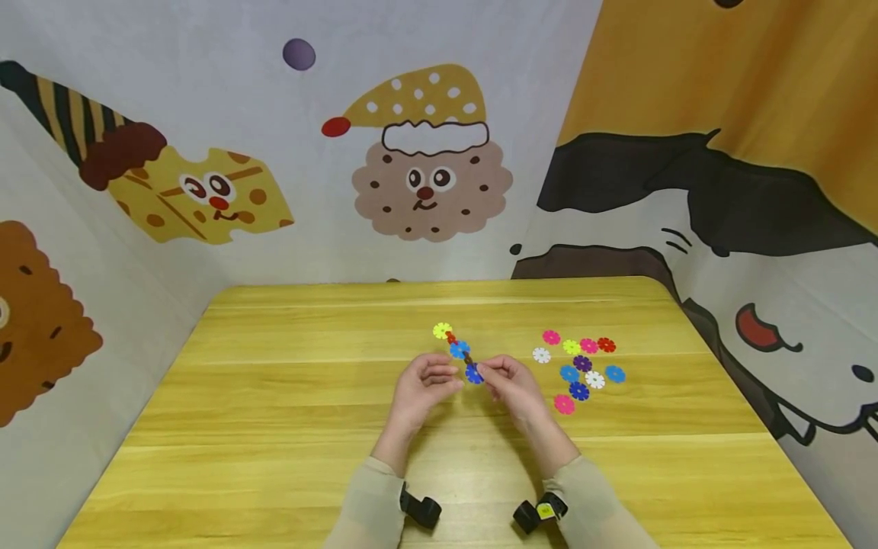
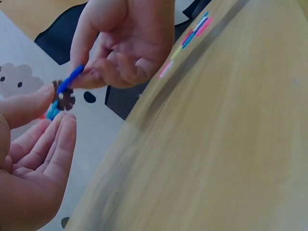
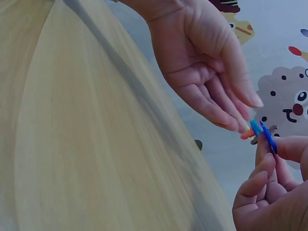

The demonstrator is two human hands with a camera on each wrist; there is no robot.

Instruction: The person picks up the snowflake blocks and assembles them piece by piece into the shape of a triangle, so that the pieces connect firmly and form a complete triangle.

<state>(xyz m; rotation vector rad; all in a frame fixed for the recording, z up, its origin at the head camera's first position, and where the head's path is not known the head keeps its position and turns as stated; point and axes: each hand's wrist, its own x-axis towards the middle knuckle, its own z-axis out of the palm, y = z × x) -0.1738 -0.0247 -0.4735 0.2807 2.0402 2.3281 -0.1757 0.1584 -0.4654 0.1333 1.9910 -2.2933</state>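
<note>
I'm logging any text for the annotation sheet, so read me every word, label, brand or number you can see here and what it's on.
No readable words, numbers or brand names in any view.
Backdrop: cartoon pictures only, no lettering.
Yellow tag on the right wrist strap: too small to read.
Snowflake discs and the chain in the hands: plain, unmarked.

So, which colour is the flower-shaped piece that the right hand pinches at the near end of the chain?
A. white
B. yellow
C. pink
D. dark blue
D. In the head view the right hand pinches a dark blue piece at the near end of the chain; the yellow piece is at the far end.
</note>
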